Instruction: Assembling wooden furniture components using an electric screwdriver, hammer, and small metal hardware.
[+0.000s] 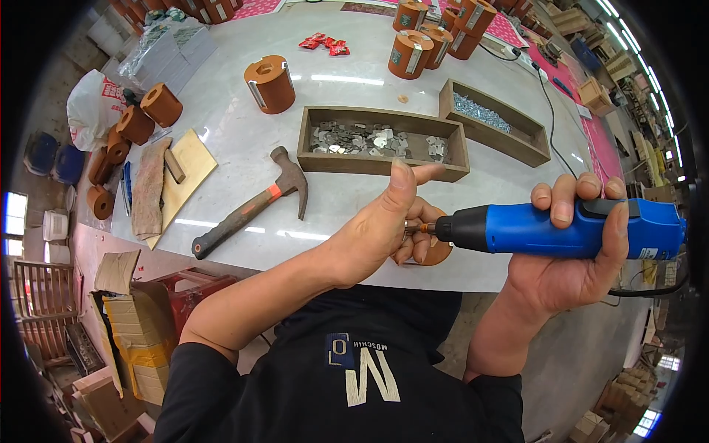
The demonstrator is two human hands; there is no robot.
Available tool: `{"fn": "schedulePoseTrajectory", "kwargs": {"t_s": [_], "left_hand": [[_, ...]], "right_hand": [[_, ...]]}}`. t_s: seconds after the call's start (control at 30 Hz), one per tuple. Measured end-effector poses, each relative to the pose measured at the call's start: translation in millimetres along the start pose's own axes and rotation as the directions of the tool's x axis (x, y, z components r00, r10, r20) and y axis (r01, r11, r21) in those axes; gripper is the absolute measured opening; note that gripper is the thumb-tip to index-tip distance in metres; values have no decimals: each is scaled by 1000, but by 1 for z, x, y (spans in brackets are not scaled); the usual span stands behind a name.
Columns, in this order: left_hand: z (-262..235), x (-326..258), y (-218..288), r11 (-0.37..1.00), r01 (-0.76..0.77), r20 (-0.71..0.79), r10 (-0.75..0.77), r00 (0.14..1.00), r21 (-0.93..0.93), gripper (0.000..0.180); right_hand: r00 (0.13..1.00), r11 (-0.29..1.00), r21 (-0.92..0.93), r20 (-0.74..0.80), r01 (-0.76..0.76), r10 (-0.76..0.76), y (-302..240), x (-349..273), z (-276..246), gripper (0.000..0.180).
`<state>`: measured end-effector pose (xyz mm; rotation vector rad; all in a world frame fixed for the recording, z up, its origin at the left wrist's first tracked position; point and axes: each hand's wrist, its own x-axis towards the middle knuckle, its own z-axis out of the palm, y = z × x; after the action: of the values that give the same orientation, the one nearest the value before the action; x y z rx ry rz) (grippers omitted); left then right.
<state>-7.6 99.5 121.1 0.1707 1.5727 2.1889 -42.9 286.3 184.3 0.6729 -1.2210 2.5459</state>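
Note:
My right hand (569, 244) is wrapped around a blue electric screwdriver (528, 227) with a black nose, held level and pointing left. Its copper-coloured bit reaches into the curled fingers of my left hand (384, 221), whose thumb sticks up. Something small and metallic shows at the bit's tip, mostly hidden by those fingers. Beneath them, a brown round wooden piece (441, 255) shows in part at the table's near edge. Left of my hands lies a claw hammer (255, 207). Just beyond them stands a wooden tray (309, 159) of flat metal plates.
A second wooden tray (533, 148) holds screws. Brown wooden cylinders stand around, one (270, 85) behind the hammer, several (410, 55) at the back. Red wrapped packets (325, 44) lie far off. A cloth (150, 188) rests on a board at left. A cardboard box (144, 336) stands below.

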Motion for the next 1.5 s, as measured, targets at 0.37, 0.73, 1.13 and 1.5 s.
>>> {"fn": "schedulePoseTrajectory", "kwargs": {"t_s": [0.37,0.73,1.13,1.5], "left_hand": [[-10,-9,-11,999,-37,-14,37,999,22,42],[-6,-11,-23,734,-248,-96,392,915,633,11],[-7,-7,-29,612,-340,-26,509,861,714,14],[-4,-6,-28,604,-327,-20,495,869,727,14]], "right_hand": [[998,1000,19,-62,0,1,-12,-4,-15,23],[996,1000,19,-91,-7,9,-13,-7,-21,22],[995,1000,16,-97,-26,27,-12,-7,-20,21],[993,998,29,-106,-50,53,-10,-7,-20,25]]}}
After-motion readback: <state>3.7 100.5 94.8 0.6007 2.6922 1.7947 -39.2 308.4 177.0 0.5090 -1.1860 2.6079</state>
